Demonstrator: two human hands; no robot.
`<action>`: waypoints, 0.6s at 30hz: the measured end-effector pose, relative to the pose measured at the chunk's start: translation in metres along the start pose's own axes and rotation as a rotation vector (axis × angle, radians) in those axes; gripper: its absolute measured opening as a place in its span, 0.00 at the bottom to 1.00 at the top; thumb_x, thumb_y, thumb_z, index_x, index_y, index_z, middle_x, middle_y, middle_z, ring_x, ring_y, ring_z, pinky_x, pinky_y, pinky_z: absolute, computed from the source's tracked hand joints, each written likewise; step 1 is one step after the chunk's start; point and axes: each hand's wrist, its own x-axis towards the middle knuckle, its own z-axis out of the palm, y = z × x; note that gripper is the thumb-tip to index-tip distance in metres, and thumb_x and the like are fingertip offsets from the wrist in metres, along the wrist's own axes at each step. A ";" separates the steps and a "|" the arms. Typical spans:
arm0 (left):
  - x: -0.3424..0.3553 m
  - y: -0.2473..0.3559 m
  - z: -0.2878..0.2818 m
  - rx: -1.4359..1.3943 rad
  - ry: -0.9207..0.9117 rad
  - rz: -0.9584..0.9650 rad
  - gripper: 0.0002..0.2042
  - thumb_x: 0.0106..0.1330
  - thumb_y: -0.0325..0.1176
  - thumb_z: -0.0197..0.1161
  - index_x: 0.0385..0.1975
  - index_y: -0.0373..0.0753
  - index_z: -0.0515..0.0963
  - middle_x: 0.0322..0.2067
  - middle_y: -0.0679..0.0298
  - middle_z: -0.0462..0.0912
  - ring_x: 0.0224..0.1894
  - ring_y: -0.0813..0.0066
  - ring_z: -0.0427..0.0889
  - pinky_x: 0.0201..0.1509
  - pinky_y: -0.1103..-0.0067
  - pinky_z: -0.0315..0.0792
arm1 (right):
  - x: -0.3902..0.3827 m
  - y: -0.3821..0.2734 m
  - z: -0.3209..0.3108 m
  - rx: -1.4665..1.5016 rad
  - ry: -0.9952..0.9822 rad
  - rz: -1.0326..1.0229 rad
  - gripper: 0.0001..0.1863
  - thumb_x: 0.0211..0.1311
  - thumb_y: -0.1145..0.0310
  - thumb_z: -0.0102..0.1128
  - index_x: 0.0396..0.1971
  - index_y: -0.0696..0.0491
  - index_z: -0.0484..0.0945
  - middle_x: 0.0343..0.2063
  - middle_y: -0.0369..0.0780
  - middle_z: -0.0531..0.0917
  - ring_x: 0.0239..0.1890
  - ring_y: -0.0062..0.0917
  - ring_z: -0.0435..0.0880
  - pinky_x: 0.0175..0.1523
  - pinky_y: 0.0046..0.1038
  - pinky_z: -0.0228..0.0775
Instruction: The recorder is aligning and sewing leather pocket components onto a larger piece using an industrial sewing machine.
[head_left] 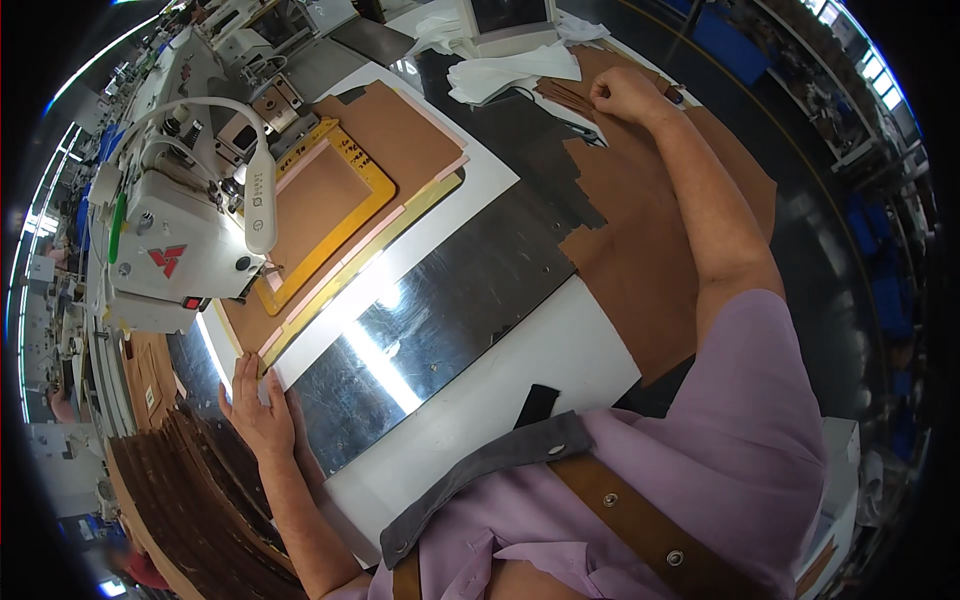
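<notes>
My left hand (262, 418) has its fingers stretched out, touching the lower left corner of a layered template board with a yellow and pink edge (342, 280). On that board lie a brown panel (420, 135) and a yellow frame (362, 225), partly beneath the head of a white sewing machine (170, 270). At the upper right, my right hand (630, 97) is curled closed at a pile of brown strips (565, 95) on large brown sheets (640, 280); what its fingertips hold is hidden. Dark scissors (575, 128) lie just left of it.
White cloths (505, 70) and a screen (505, 20) sit at the back. A steel plate (470, 290) spans the middle, with a white surface (555, 350) nearer me. Stacked brown boards (175, 480) stand at lower left. Shelving and blue bins (720, 45) line the right aisle.
</notes>
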 end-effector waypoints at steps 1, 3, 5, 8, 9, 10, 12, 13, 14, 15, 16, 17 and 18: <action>0.000 0.000 0.000 0.000 0.003 0.007 0.17 0.73 0.38 0.58 0.57 0.38 0.78 0.59 0.57 0.81 0.65 0.61 0.76 0.77 0.57 0.48 | 0.000 0.005 0.002 0.034 0.091 0.049 0.09 0.55 0.66 0.65 0.34 0.52 0.88 0.33 0.43 0.89 0.38 0.36 0.87 0.47 0.36 0.77; -0.001 0.001 0.000 0.002 0.007 0.011 0.17 0.73 0.38 0.58 0.57 0.39 0.78 0.59 0.57 0.81 0.66 0.62 0.76 0.77 0.57 0.48 | -0.003 0.014 0.000 0.070 0.183 0.094 0.09 0.52 0.65 0.64 0.32 0.50 0.88 0.32 0.42 0.88 0.37 0.38 0.87 0.46 0.37 0.78; -0.002 0.002 -0.002 0.033 0.036 0.038 0.17 0.72 0.38 0.59 0.57 0.40 0.78 0.58 0.58 0.81 0.65 0.62 0.77 0.77 0.57 0.48 | -0.007 0.026 -0.010 0.152 0.439 0.326 0.11 0.54 0.62 0.66 0.35 0.50 0.87 0.33 0.41 0.89 0.36 0.35 0.87 0.46 0.35 0.78; 0.004 0.018 -0.014 0.136 0.067 0.103 0.17 0.71 0.36 0.62 0.57 0.41 0.78 0.57 0.59 0.82 0.64 0.61 0.77 0.76 0.57 0.50 | -0.013 0.049 -0.029 0.403 0.593 0.321 0.14 0.57 0.59 0.67 0.39 0.51 0.86 0.32 0.37 0.88 0.33 0.25 0.86 0.43 0.29 0.77; 0.003 0.022 -0.017 0.141 0.062 0.090 0.17 0.71 0.36 0.62 0.57 0.41 0.78 0.57 0.59 0.82 0.64 0.61 0.77 0.76 0.57 0.50 | -0.013 0.032 -0.036 0.408 0.584 0.310 0.14 0.57 0.59 0.67 0.39 0.51 0.86 0.32 0.37 0.88 0.33 0.25 0.86 0.43 0.29 0.77; 0.002 0.026 -0.020 0.077 0.073 0.095 0.17 0.70 0.36 0.63 0.57 0.41 0.79 0.56 0.59 0.83 0.63 0.62 0.78 0.76 0.58 0.51 | -0.016 0.016 -0.042 0.437 0.645 0.205 0.13 0.59 0.60 0.67 0.39 0.53 0.86 0.31 0.34 0.87 0.32 0.20 0.83 0.41 0.26 0.75; 0.007 0.050 -0.033 -0.146 0.066 0.104 0.17 0.69 0.36 0.65 0.56 0.40 0.80 0.54 0.58 0.84 0.61 0.62 0.80 0.73 0.60 0.56 | -0.036 -0.035 -0.062 0.560 0.633 0.046 0.10 0.64 0.64 0.65 0.40 0.55 0.84 0.29 0.30 0.84 0.32 0.11 0.79 0.39 0.20 0.71; 0.014 0.069 -0.033 -0.307 0.050 0.101 0.17 0.68 0.35 0.66 0.55 0.39 0.80 0.52 0.58 0.85 0.60 0.62 0.81 0.71 0.62 0.60 | -0.049 -0.064 -0.065 0.651 0.553 -0.009 0.07 0.67 0.68 0.63 0.39 0.55 0.83 0.28 0.29 0.83 0.32 0.09 0.77 0.39 0.17 0.69; 0.017 0.086 -0.031 -0.543 0.000 0.071 0.18 0.67 0.35 0.67 0.55 0.38 0.81 0.51 0.57 0.86 0.59 0.63 0.82 0.68 0.63 0.65 | -0.058 -0.095 -0.064 0.670 0.507 -0.113 0.06 0.67 0.70 0.63 0.39 0.56 0.83 0.29 0.28 0.82 0.33 0.08 0.77 0.40 0.17 0.69; 0.017 0.101 -0.033 -0.762 -0.035 0.022 0.18 0.67 0.35 0.68 0.55 0.37 0.81 0.50 0.56 0.86 0.59 0.65 0.82 0.65 0.65 0.70 | -0.065 -0.129 -0.058 0.708 0.453 -0.231 0.04 0.68 0.72 0.62 0.39 0.57 0.82 0.29 0.28 0.81 0.33 0.08 0.77 0.40 0.16 0.69; 0.018 0.117 -0.045 -0.893 -0.158 0.021 0.21 0.67 0.35 0.69 0.57 0.36 0.79 0.53 0.56 0.85 0.58 0.65 0.82 0.63 0.67 0.72 | -0.081 -0.162 -0.056 0.807 0.345 -0.270 0.04 0.68 0.73 0.62 0.38 0.57 0.82 0.30 0.29 0.82 0.34 0.08 0.78 0.41 0.16 0.69; 0.022 0.133 -0.046 -1.055 -0.285 0.023 0.24 0.66 0.35 0.69 0.60 0.35 0.76 0.55 0.55 0.83 0.58 0.64 0.82 0.61 0.69 0.74 | -0.094 -0.192 -0.051 0.878 0.226 -0.293 0.04 0.68 0.73 0.63 0.38 0.58 0.82 0.32 0.30 0.82 0.35 0.08 0.78 0.42 0.16 0.70; 0.023 0.152 -0.041 -1.288 -0.344 -0.039 0.29 0.66 0.35 0.70 0.65 0.34 0.70 0.58 0.53 0.80 0.58 0.64 0.82 0.62 0.69 0.74 | -0.104 -0.221 -0.041 1.010 0.080 -0.335 0.05 0.67 0.73 0.63 0.39 0.58 0.82 0.33 0.30 0.83 0.35 0.08 0.79 0.43 0.17 0.71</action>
